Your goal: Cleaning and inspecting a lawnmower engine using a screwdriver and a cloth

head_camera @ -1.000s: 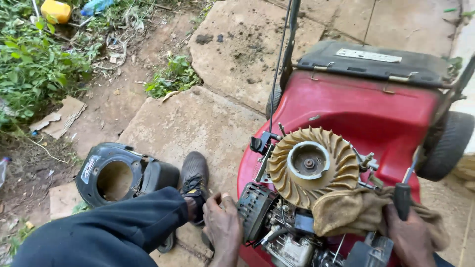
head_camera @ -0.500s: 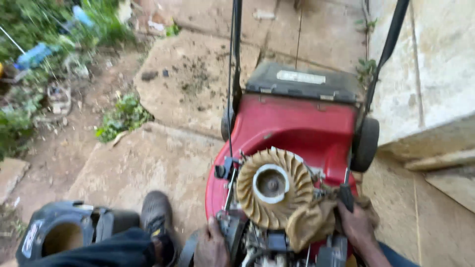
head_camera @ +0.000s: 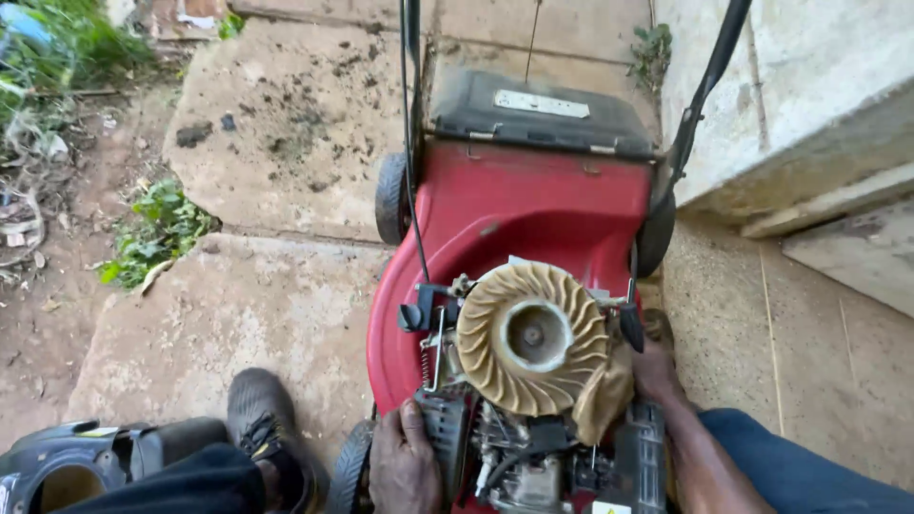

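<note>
A red lawn mower stands on stone paving with its engine cover off, showing a tan finned flywheel on top of the engine. My left hand grips the engine's left front side near the deck edge. My right hand is at the engine's right side, holding a tool with a black handle against it. A tan rag hangs on the engine just left of my right hand.
The removed black engine cover lies at bottom left beside my black shoe. A black grass box sits behind the mower. A concrete step and wall rise on the right. Weeds and litter lie on the left.
The view has swung right and tilted down, so the mower now sits centred. My left hand has slid onto the engine's front left; my right hand stays at its right side.
</note>
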